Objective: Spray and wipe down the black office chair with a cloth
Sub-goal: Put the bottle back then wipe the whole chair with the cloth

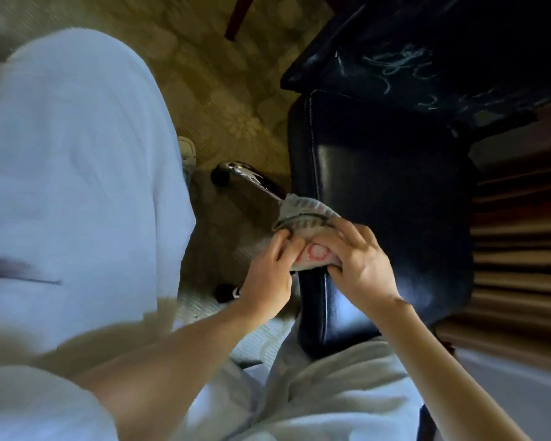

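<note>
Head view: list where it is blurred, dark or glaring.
In the head view, the white clothing at left is smeared by motion blur. The upper right corner sinks into near-black shadow. A soft sheen lies on the seat of the black chair, with a bright glint on its chrome base leg. The cloth, gripped by the left hand and right hand, is fairly sharp.

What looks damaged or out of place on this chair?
Pale squiggly marks streak the upper panel of the black office chair; scratches, cracks or residue, I cannot tell. The left hand and right hand grip the cloth normally.
</note>
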The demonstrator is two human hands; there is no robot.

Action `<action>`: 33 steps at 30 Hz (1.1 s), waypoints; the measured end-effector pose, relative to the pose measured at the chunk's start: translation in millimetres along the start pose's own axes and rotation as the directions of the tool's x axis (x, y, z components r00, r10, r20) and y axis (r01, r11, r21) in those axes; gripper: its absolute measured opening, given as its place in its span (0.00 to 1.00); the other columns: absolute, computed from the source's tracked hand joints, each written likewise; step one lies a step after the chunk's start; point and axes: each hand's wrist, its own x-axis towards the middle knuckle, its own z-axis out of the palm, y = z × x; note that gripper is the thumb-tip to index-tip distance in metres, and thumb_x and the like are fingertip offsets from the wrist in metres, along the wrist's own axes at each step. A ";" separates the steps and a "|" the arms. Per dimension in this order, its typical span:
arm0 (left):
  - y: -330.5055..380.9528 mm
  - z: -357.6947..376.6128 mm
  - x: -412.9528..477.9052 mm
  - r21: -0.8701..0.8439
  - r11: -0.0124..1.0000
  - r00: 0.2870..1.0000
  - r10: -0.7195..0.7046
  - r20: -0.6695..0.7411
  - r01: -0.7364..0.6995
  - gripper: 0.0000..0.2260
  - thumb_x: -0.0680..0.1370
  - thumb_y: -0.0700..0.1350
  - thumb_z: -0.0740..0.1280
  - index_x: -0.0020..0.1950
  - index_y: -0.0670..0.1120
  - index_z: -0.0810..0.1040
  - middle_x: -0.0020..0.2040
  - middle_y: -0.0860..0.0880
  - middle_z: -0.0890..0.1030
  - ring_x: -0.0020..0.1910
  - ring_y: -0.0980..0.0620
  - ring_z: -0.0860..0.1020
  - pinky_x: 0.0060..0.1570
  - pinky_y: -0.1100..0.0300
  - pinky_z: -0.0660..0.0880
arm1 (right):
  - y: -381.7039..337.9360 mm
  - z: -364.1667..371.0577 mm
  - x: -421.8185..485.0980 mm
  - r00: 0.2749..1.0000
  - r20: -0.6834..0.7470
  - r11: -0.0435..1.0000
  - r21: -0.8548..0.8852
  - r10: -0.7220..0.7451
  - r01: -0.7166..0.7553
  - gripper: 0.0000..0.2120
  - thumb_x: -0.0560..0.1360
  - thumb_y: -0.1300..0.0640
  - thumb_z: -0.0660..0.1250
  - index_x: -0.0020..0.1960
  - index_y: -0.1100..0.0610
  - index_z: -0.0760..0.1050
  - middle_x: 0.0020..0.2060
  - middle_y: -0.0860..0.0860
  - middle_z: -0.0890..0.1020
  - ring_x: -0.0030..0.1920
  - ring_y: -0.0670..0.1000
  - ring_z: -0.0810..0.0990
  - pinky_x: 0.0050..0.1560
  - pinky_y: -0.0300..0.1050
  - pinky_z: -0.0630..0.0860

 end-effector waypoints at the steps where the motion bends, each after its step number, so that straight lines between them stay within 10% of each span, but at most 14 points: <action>1: 4.4 5.7 -20.3 -0.005 1.000 1.000 -0.005 0.018 0.005 0.31 0.66 0.32 0.68 0.67 0.46 0.65 0.65 0.38 0.72 0.51 0.38 0.78 0.50 0.49 0.78 | -2.3 1.7 -19.9 1.000 0.013 1.000 -0.012 -0.009 0.009 0.20 0.68 0.52 0.56 0.56 0.48 0.80 0.60 0.51 0.77 0.51 0.59 0.75 0.40 0.51 0.79; 9: 13.9 37.9 -116.5 -0.105 0.994 0.922 0.078 0.380 -0.041 0.13 0.80 0.50 0.55 0.64 0.57 0.69 0.67 0.52 0.67 0.60 0.46 0.73 0.57 0.52 0.73 | -18.0 22.3 -145.6 0.988 0.152 0.992 -0.125 0.033 -0.013 0.16 0.70 0.49 0.55 0.48 0.43 0.81 0.58 0.47 0.74 0.50 0.56 0.73 0.36 0.51 0.80; 12: 19.9 44.5 -123.0 -0.027 0.997 0.862 0.074 0.501 -0.069 0.18 0.80 0.41 0.58 0.69 0.50 0.69 0.68 0.46 0.66 0.61 0.41 0.72 0.59 0.51 0.71 | -16.4 29.3 -161.4 0.984 0.167 0.989 -0.142 0.068 -0.044 0.14 0.70 0.48 0.56 0.46 0.43 0.80 0.56 0.46 0.72 0.49 0.55 0.71 0.36 0.53 0.79; 18: 34.8 27.4 -89.3 0.046 0.983 0.959 0.161 0.235 -0.177 0.19 0.70 0.43 0.59 0.60 0.52 0.71 0.61 0.44 0.73 0.47 0.43 0.78 0.44 0.53 0.76 | -2.9 12.3 -139.0 0.993 0.013 0.993 -0.023 0.117 -0.117 0.16 0.70 0.51 0.57 0.50 0.48 0.81 0.57 0.49 0.78 0.48 0.57 0.76 0.41 0.48 0.79; 33: -10.2 -110.6 169.8 0.508 0.834 0.974 0.220 0.053 -0.216 0.23 0.69 0.33 0.69 0.62 0.48 0.77 0.66 0.45 0.71 0.56 0.38 0.74 0.53 0.44 0.69 | 25.0 3.5 131.9 0.963 -0.164 0.959 0.225 0.212 -0.172 0.25 0.68 0.62 0.66 0.64 0.47 0.74 0.61 0.50 0.74 0.55 0.59 0.75 0.56 0.55 0.75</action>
